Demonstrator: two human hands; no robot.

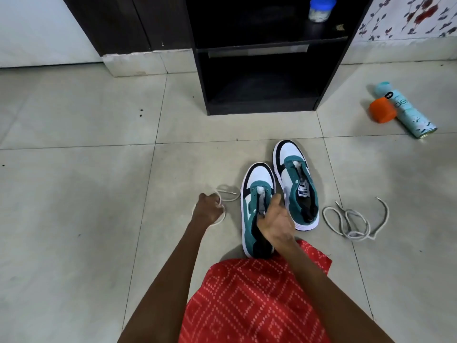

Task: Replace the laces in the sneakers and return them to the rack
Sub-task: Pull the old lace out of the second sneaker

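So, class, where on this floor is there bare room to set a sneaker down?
Free: the grey floor tiles left of the white lace gripped by the left hand, and the strip between the black wooden rack and the toes of the green-and-white sneakers. Crowded: beside the sneakers, hemmed by that lace and the loose grey-white lace.

The floor (74,199) is laid with large pale grey tiles, glossy, with thin dark joints; a few small dark specks lie on it at far left. At far centre stands a black open-fronted rack (200,78), a shelf dividing its upper and lower compartments. Left of it, touching its side, is a dark brown wooden panel (118,21) on a pale stone plinth (148,61). A plain white wall (37,26) fills the far left; the far right wall (408,18) is white with a red-and-grey floral pattern. The light is soft and even, with dull sheen on the tiles.
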